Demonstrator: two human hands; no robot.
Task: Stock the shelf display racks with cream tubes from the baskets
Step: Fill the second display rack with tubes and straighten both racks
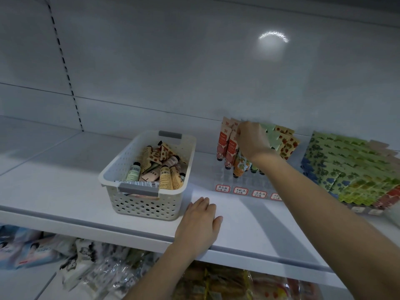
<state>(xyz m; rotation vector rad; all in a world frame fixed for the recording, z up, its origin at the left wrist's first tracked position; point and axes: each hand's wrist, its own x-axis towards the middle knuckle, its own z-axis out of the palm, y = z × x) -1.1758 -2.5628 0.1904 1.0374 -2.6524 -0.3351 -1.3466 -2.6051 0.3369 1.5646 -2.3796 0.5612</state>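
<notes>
A cream perforated basket (121, 169) with grey handles sits on the white shelf (249, 226) and holds several loose cream tubes (165, 176). To its right stands a clear display rack (244, 187) with red-bordered labels along its front; several tubes stand cap-down in its back rows. My right hand (251, 140) reaches over the rack, fingers curled round the top of a tube (240, 165) with orange print in the second column. My left hand (199, 221) rests flat on the shelf just right of the basket, holding nothing.
A second rack (350, 169) at the far right is packed with green, blue and red tubes. The shelf below holds wrapped packets (91, 265). A slotted upright (65, 68) runs down the grey back panel.
</notes>
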